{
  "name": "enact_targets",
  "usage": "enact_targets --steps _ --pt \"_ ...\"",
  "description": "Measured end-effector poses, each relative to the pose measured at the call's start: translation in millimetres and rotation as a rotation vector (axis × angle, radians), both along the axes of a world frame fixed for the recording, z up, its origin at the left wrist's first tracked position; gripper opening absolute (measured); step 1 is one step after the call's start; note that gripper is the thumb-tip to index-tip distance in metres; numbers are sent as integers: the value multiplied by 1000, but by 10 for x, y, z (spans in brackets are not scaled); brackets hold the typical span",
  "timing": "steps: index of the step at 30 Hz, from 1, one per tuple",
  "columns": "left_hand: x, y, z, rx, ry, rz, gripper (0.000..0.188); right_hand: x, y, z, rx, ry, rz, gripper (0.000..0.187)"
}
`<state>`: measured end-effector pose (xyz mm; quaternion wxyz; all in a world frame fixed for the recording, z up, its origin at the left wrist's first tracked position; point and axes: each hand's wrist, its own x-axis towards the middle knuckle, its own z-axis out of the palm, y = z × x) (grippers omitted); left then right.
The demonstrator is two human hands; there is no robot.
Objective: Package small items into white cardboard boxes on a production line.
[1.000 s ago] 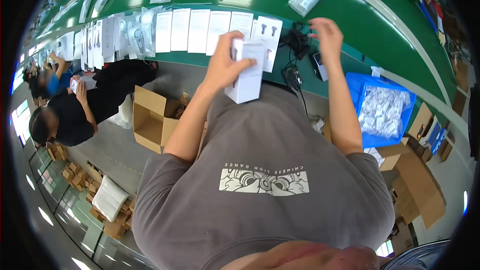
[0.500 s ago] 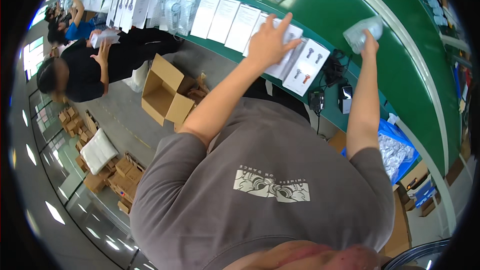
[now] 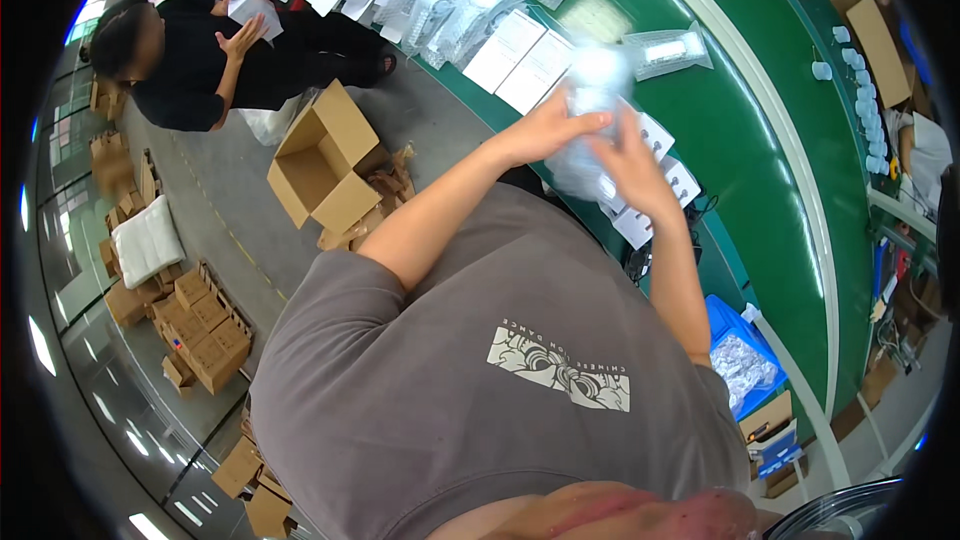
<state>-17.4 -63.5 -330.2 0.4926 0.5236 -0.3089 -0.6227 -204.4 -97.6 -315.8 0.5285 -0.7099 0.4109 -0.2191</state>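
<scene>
A clear bubble-wrap bag (image 3: 598, 70), smeared by motion, is between my two hands above the bench edge. My left hand (image 3: 545, 132) grips its left side, thumb across the front and the other fingers partly hidden. On the opposite side my right hand (image 3: 638, 172) closes on the bag, its fingers blurred. What the bag contains cannot be made out. Beneath and beside my hands lie white boxes (image 3: 680, 183) printed with pictures of small devices. Plain white boxes (image 3: 507, 50) lie in a row left of the bag.
Filled bubble-wrap bags lie on the green belt (image 3: 770, 180), one bag (image 3: 672, 52) just beyond my hands. More bags (image 3: 440, 10) line the bench at left. An open carton (image 3: 318, 165) stands on the floor near a co-worker (image 3: 185, 60). A blue bin (image 3: 745, 355) is at right.
My right hand has brought the bubble-wrap bag leftward from over the belt. My left hand has left the white boxes and now grips the bag too. The view has shifted.
</scene>
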Motion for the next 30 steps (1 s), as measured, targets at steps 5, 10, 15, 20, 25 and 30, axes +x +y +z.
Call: enact_targets --steps 5,10,15,20,25,30 --pt "753 -19 -135 19 -189 -11 55 -292 -882 60 155 2 -38 36" --pt "716 -15 -25 238 -4 -257 65 -1707 -988 13 256 161 -662 33" --pt "-581 84 488 -9 50 -631 71 -992 228 509 232 -165 -365 62" --pt "-1319 -97 662 -286 -161 -1192 62 -2352 922 -79 549 -215 -800 59" --pt "-1334 -286 477 5 -101 -1080 48 -3862 1402 -1087 321 133 -1172 53" --pt "-1192 -464 344 -21 -402 -770 34 -4675 1567 -2544 395 548 -750 52"
